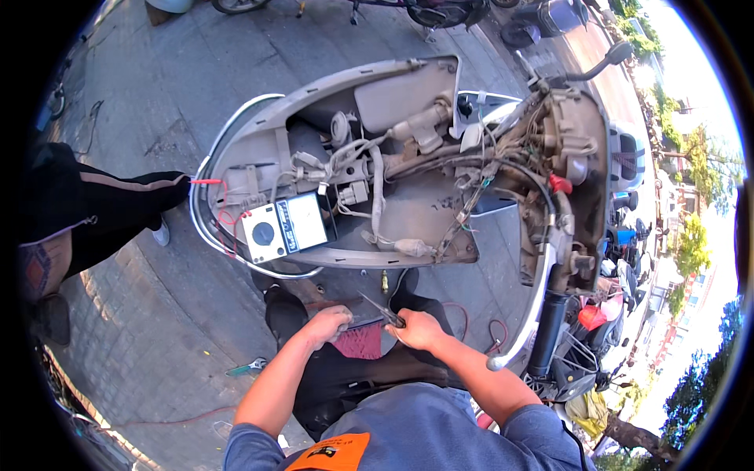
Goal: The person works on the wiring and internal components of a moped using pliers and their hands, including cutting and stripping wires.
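My right hand (416, 330) is closed round a dark, two-bladed pointed tool (383, 309), like scissors or slim pliers. Its tips point up and left. To the left, my left hand (329, 323) is pinched shut; whatever sits between its fingers is too small to make out. Both hands are low over my lap, above a pinkish-red fringed cloth (358, 342). Just beyond them stands a stripped scooter body (416, 206) with its wiring harness (377, 188) exposed. A white analog multimeter (265, 235) rests on its near left part, with a red probe (206, 181) beside it.
The scooter's handlebar (542, 314) reaches toward me on the right. A wrench with a green handle (247, 366) lies on the paving at lower left. Another person's leg (129, 192) is at the left. A red hose (499, 336) curls on the ground at right.
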Demonstrator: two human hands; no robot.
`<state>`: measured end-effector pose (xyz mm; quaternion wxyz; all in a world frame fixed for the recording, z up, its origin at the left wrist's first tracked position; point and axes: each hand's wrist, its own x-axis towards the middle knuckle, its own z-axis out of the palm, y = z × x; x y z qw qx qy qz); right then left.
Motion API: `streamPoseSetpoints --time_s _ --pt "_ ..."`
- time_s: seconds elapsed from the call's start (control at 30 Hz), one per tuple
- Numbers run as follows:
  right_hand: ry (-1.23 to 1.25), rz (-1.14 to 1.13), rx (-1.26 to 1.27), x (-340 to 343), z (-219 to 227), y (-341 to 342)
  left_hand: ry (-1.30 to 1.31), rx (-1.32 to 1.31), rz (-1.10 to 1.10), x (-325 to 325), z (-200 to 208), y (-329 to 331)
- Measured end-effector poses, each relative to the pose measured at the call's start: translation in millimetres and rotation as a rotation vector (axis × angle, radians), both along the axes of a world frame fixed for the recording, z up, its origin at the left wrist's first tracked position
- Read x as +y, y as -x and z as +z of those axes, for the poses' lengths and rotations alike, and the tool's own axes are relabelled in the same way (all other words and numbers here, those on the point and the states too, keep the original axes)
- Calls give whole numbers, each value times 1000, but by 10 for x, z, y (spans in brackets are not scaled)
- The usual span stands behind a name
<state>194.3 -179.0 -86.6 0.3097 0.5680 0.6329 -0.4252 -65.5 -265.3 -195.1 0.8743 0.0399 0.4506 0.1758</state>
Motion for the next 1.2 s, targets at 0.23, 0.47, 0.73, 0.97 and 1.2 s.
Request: streamPoseSetpoints --time_s 0.23,0.47,0.73,0.97,1.2 --pt "-117 -83 71 -265 -1633 -398 -448 617 -489 -242 -2025 -572" --pt "-552 290 575 -349 -2601 -428 -745 537 -634 54 -2313 -602" --pt "-688 223 676 -445 -2377 -307 -941 608 -574 86 -1672 -553" --pt "-829 348 563 -595 -1673 -576 -803 486 -27 -42 -1517 -321" --pt "-970 206 699 -744 -1902 -695 -590 170 233 -140 -1252 -353"
